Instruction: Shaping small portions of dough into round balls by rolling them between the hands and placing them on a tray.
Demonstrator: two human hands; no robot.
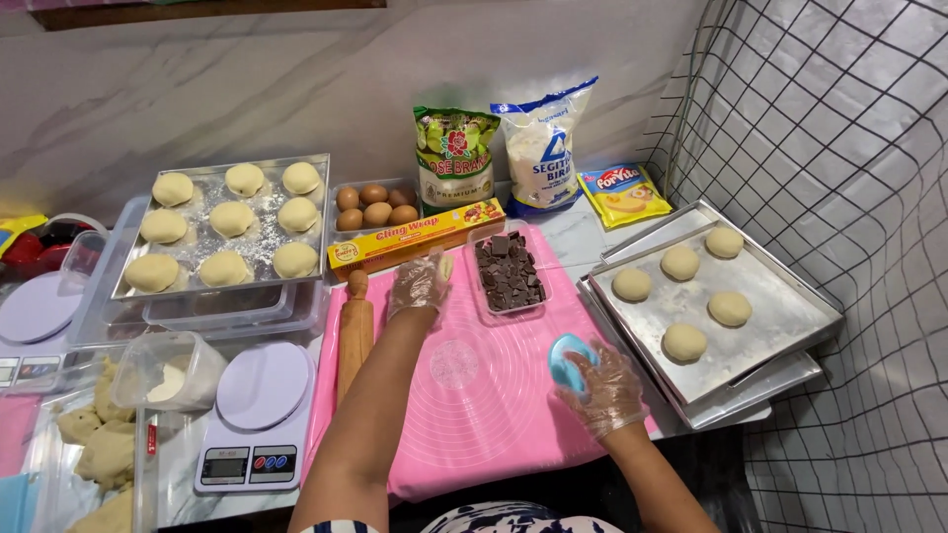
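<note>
Both my hands wear clear plastic gloves. My left hand (418, 286) reaches over the pink silicone mat (474, 395), fingers loosely curled near its far edge, between the wooden rolling pin (354, 331) and a clear tub of chocolate chunks (508, 273). A small pale bit shows at its fingertips; what it is I cannot tell. My right hand (600, 387) rests at the mat's right side and grips a blue dough scraper (570, 353).
A tray of several dough balls (229, 219) sits at the back left. Another metal tray (780, 321) at the right carries several dough balls. Eggs (373, 207), a cling wrap box (415, 240), flour bags (541, 148), a kitchen scale (255, 415) and loose dough (104, 449) surround the mat.
</note>
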